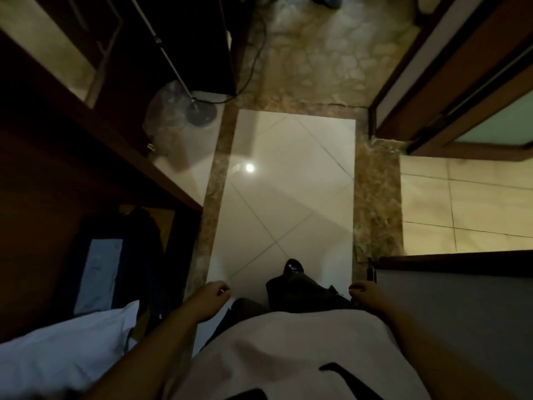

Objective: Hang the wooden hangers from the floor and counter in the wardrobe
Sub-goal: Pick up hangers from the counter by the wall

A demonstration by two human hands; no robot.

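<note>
Hangs left hand [215, 295] and right hand [364, 294] loosely curled, empty; may trip on the lamp cord [250, 75] at twelve o'clock.

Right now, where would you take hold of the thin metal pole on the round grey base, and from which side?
Probably the thin metal pole itself, fingers wrapped round it, coming from the pale tiled floor. The pole is slim and upright, while its round grey base lies flat with no edge to catch. The empty left hand is on that side.
</note>
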